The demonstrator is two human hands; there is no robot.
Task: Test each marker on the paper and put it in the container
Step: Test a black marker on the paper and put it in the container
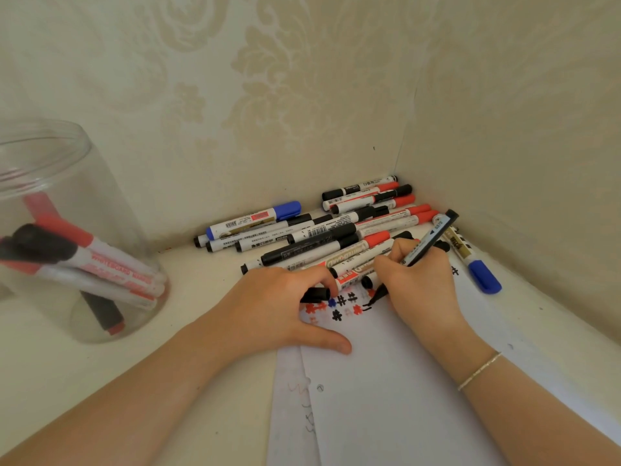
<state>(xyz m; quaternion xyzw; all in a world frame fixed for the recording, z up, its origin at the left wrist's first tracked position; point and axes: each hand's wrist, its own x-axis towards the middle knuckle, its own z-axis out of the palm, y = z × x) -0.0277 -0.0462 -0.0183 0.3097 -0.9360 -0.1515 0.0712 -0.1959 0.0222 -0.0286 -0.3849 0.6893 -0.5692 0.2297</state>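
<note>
My right hand point(416, 284) grips a black marker point(428, 242) with a light blue barrel, its tip pressed on the white paper point(386, 391) beside red, blue and black test marks point(339, 306). My left hand point(285, 307) rests on the paper's left edge, fingers curled around a black cap point(314, 294). A pile of markers point(336, 230) with black, red and blue caps lies just beyond both hands. At the far left stands a clear plastic container point(67, 230) with several red and black markers leaning inside.
The surface is a cream tabletop point(208, 290) set in a corner of patterned wallpaper walls, close behind and to the right. A blue-capped marker point(477, 267) lies alone at the right of the paper. A second sheet point(289, 415) pokes out under the paper.
</note>
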